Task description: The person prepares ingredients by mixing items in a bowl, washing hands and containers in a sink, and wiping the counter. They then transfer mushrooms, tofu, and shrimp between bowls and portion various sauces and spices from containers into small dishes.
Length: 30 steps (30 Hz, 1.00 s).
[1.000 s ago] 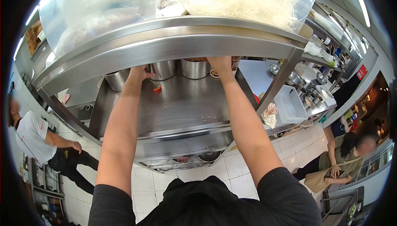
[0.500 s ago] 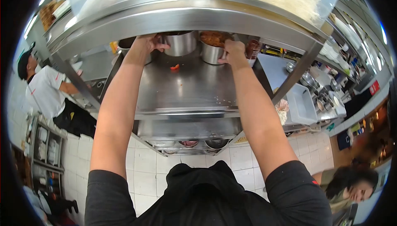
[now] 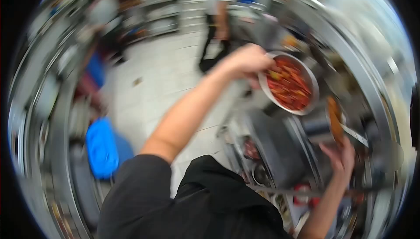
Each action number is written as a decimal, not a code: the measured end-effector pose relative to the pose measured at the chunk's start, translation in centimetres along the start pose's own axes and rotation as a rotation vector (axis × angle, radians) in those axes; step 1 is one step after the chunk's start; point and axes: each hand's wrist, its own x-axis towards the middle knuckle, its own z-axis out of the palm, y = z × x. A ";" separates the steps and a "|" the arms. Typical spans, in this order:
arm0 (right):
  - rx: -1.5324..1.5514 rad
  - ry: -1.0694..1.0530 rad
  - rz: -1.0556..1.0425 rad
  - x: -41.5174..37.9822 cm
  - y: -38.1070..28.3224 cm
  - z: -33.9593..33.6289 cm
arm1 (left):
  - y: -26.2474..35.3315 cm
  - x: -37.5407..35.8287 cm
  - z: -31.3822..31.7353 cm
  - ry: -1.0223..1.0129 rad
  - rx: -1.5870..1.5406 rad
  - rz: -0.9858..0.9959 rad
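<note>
My left hand (image 3: 253, 64) grips the rim of a round metal pot (image 3: 313, 81), thumb and fingers closed over its near-left edge. The pot is tilted, so its filling shows: glossy red strips with yellow bits (image 3: 289, 85), like cut peppers. At the right, my right hand (image 3: 341, 156) is closed on the side of a second metal pot (image 3: 318, 128), with the thumb apart along its wall. Orange-brown food (image 3: 336, 121) shows as a narrow band at that pot's mouth. Both pots are off to my right, near the steel shelving; blur hides the exact finger contact.
A person in a white top (image 3: 223, 2) stands ahead on the tiled floor (image 3: 157, 86). A second person (image 3: 105, 20) is blurred at upper left. Left of me is a blue-covered bin (image 3: 103, 149). Steel shelving (image 3: 280, 147) rises at my right.
My view has swung left, away from facing the shelf. Both pots have come off the shelf surface, one in each hand. The left pot now tilts, showing its red filling.
</note>
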 end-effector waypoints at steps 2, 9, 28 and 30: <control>-0.087 -0.104 0.060 -1.2 -0.1 1.0 | -1.6 -5.1 -0.7 0.103 -0.062 -0.040; -0.184 -0.438 0.092 -0.9 3.5 3.9 | -9.7 -19.7 -2.9 0.578 -0.200 -0.191; -0.228 -0.887 0.251 -17.0 9.9 19.6 | -17.7 -36.3 1.7 1.131 -0.045 -0.579; -0.229 -0.896 0.249 -17.8 9.9 19.5 | -17.3 -36.7 2.5 1.105 -0.029 -0.570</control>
